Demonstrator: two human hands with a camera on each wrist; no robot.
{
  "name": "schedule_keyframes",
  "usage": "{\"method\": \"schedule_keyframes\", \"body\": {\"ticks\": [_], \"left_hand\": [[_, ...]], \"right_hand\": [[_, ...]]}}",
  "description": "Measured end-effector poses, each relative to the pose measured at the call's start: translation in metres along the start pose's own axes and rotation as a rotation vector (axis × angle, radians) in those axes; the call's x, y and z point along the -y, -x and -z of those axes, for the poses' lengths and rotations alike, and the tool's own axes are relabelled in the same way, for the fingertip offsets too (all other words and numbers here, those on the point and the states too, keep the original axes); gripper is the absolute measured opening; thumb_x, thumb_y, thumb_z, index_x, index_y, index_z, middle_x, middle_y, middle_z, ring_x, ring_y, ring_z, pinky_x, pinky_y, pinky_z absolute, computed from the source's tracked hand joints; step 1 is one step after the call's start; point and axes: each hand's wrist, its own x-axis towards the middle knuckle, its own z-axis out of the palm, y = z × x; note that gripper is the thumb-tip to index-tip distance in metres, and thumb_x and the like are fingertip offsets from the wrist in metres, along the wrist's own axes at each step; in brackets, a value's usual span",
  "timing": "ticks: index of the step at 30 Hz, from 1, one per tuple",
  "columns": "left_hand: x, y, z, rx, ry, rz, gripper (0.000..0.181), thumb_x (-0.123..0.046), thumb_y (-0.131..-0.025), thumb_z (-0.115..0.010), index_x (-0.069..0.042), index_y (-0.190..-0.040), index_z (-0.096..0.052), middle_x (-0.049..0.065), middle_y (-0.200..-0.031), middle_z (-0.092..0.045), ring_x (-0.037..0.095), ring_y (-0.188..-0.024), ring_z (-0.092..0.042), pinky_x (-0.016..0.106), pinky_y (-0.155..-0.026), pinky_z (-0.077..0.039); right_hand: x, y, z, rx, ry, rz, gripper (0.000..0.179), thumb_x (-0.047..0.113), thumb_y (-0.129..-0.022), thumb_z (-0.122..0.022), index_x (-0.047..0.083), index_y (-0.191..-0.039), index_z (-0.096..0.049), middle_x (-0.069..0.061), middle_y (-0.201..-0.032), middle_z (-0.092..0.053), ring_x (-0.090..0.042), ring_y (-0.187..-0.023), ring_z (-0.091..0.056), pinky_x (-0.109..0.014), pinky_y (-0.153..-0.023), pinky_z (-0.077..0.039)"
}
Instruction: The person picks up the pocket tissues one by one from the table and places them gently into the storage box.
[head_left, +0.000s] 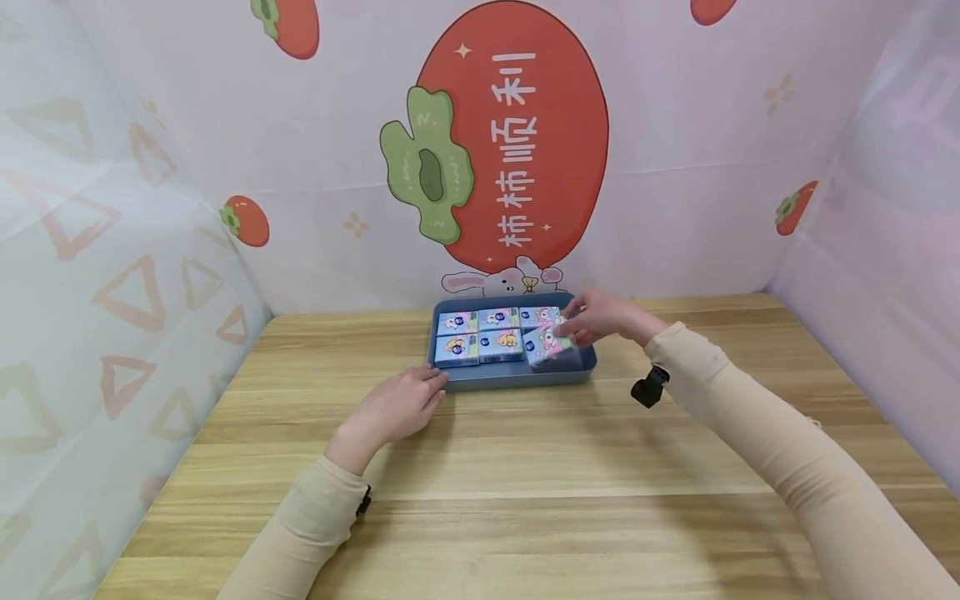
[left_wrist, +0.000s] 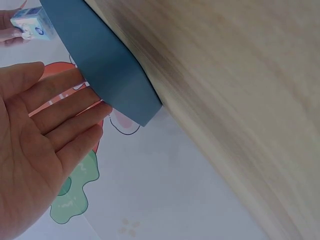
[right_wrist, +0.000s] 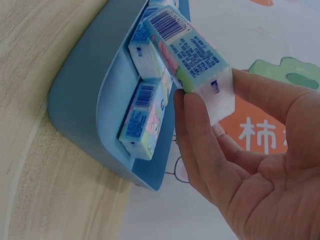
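Observation:
My right hand (head_left: 600, 317) pinches a small tissue pack (head_left: 546, 346) between thumb and fingers, tilted over the right front part of a blue-grey tray (head_left: 517, 377). In the right wrist view the held tissue pack (right_wrist: 190, 57) shows its barcode side, raised above the tray wall. Several like packs lie in two rows in the tray, such as the front left pack (head_left: 457, 350) and the back right pack (right_wrist: 142, 120). My left hand (head_left: 401, 402) has its fingertips at the tray's front left corner; the left wrist view shows its fingers (left_wrist: 65, 117) extended against the tray wall.
The tray stands near the back of a wooden table (head_left: 480, 483), close to a printed cloth backdrop (head_left: 322, 217) with a large persimmon. Cloth side walls (head_left: 135, 275) border the table. Each wrist carries a small black camera (head_left: 649, 387).

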Motion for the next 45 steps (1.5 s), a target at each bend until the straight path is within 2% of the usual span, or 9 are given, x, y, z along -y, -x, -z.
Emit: {"method": "schedule_keyframes", "body": {"ticks": [5, 15, 22, 30, 35, 45], "left_hand": [[0.0, 0.001, 0.0, 0.007, -0.003, 0.006, 0.035, -0.02, -0.099, -0.047, -0.003, -0.127, -0.06, 0.017, -0.128, -0.06, 0.033, -0.124, -0.053, 0.046, -0.104, -0.044], [-0.001, 0.001, 0.0, 0.008, -0.003, 0.002, 0.036, -0.021, -0.099, -0.047, -0.002, -0.127, -0.06, 0.017, -0.128, -0.059, 0.033, -0.124, -0.053, 0.046, -0.103, -0.045], [-0.002, 0.002, 0.001, 0.012, -0.005, 0.006, 0.036, -0.021, -0.099, -0.047, -0.003, -0.127, -0.06, 0.016, -0.129, -0.06, 0.032, -0.124, -0.053, 0.045, -0.103, -0.045], [-0.002, 0.002, 0.002, 0.014, 0.002, 0.009, 0.036, -0.021, -0.099, -0.047, -0.004, -0.127, -0.06, 0.016, -0.129, -0.059, 0.032, -0.124, -0.053, 0.046, -0.104, -0.045], [-0.002, 0.002, 0.002, 0.01, 0.001, 0.011, 0.036, -0.021, -0.099, -0.047, -0.004, -0.127, -0.06, 0.016, -0.129, -0.059, 0.032, -0.124, -0.053, 0.046, -0.104, -0.045], [-0.001, 0.002, 0.002, 0.004, 0.006, 0.007, 0.035, -0.019, -0.098, -0.048, -0.003, -0.127, -0.06, 0.016, -0.129, -0.059, 0.032, -0.124, -0.053, 0.046, -0.103, -0.045]], "right_hand": [[-0.004, -0.004, 0.001, -0.016, 0.006, -0.019, 0.049, 0.026, -0.087, -0.069, -0.004, -0.121, -0.052, -0.013, -0.095, -0.065, -0.016, -0.077, -0.069, -0.036, -0.084, -0.057], [-0.009, -0.016, -0.002, -0.055, 0.015, -0.07, 0.05, 0.027, -0.086, -0.071, -0.003, -0.121, -0.053, -0.016, -0.105, -0.063, -0.019, -0.081, -0.069, -0.032, -0.081, -0.058], [-0.011, -0.021, -0.005, -0.063, 0.0, -0.07, 0.052, 0.026, -0.086, -0.07, -0.004, -0.124, -0.051, -0.019, -0.11, -0.061, -0.022, -0.085, -0.07, -0.035, -0.084, -0.057], [-0.013, -0.029, -0.006, -0.066, -0.007, -0.083, 0.051, 0.025, -0.087, -0.069, -0.004, -0.125, -0.051, -0.018, -0.11, -0.062, -0.017, -0.08, -0.068, -0.034, -0.085, -0.057], [-0.013, -0.032, -0.009, -0.074, -0.016, -0.074, 0.05, 0.024, -0.088, -0.069, -0.005, -0.124, -0.051, -0.02, -0.111, -0.062, -0.022, -0.087, -0.069, -0.035, -0.086, -0.056], [-0.012, -0.028, -0.015, -0.154, 0.046, -0.046, 0.046, 0.024, -0.088, -0.068, -0.007, -0.12, -0.054, -0.023, -0.113, -0.062, -0.03, -0.095, -0.069, -0.039, -0.089, -0.055]]}}
